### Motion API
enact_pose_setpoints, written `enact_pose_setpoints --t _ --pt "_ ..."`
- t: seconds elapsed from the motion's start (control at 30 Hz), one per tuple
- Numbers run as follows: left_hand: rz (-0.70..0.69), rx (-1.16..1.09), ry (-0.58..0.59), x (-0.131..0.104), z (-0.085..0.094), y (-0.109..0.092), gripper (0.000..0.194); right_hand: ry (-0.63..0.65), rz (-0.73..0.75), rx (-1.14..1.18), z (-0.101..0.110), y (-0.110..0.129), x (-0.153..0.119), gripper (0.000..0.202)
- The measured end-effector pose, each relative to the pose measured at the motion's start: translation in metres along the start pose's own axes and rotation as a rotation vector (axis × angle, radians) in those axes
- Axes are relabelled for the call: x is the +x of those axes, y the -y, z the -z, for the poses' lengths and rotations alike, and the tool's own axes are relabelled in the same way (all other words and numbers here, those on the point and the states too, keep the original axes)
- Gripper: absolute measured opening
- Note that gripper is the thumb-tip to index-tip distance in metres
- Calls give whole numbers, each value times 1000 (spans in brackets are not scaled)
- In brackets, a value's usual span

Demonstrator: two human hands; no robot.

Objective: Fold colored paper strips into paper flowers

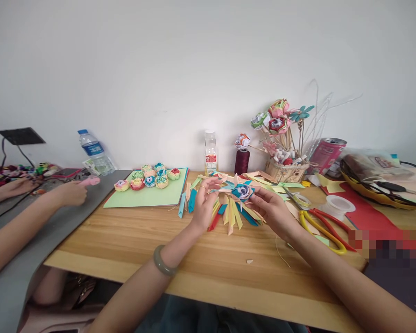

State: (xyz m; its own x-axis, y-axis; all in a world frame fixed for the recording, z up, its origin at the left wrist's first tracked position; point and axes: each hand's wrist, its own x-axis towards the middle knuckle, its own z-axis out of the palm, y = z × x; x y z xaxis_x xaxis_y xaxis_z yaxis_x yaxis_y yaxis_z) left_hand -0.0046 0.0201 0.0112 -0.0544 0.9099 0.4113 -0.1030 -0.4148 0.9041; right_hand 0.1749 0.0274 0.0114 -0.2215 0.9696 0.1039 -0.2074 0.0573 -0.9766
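Note:
Above a heap of folded paper strips (230, 217), my right hand (272, 206) pinches a blue and white paper flower (243, 191) between thumb and fingers. My left hand (205, 206) is on the flower's left side, its thumb and fingers closed together. What sits between those left fingertips is too small to make out; a pale pink strip shows between them and the flower. The strips below are yellow, blue, red, peach and green, fanned out on the wooden table (142, 245).
Several finished paper flowers (149, 181) lie on a green sheet (125, 199) at left. Scissors (327, 226) and a white spool (338, 206) lie right; a maroon thread cone (242, 162), glue bottle (211, 155) and flower basket (287, 171) stand behind. A co-worker's hand (74, 192) is at far left.

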Motion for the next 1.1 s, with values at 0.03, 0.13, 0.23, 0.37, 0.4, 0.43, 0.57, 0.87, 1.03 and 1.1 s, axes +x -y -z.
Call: enact_pose_setpoints --t 0.03,0.13,0.23,0.37,0.4,0.43,0.57,0.87,1.03,1.1 --pt "79 -45 -13 1 0 1 24 -7 1 23 0 0 0 26" --pt "256 -143 49 4 -1 3 25 -23 2 76 -1 -1 1 25" --pt "263 -166 96 3 -2 5 29 -21 -5 95 -1 -3 1 23" --pt "220 -165 90 4 -2 7 30 40 -12 52 -1 -4 0 22" --pt "223 -180 89 4 -2 7 32 53 -15 38 -1 -4 0 22" --pt "228 -204 90 5 -3 7 35 59 -19 32 -1 -4 0 22" --pt "247 -324 82 6 -4 6 38 43 -45 102 -1 -6 0 24" --pt "171 -185 72 1 -5 3 21 58 -76 4 -5 -11 -3 24" --pt "130 -97 52 0 -4 3 19 99 15 -245 -5 -13 -3 18" --pt "135 -56 29 0 -4 3 15 129 58 -365 -4 -15 -2 13"
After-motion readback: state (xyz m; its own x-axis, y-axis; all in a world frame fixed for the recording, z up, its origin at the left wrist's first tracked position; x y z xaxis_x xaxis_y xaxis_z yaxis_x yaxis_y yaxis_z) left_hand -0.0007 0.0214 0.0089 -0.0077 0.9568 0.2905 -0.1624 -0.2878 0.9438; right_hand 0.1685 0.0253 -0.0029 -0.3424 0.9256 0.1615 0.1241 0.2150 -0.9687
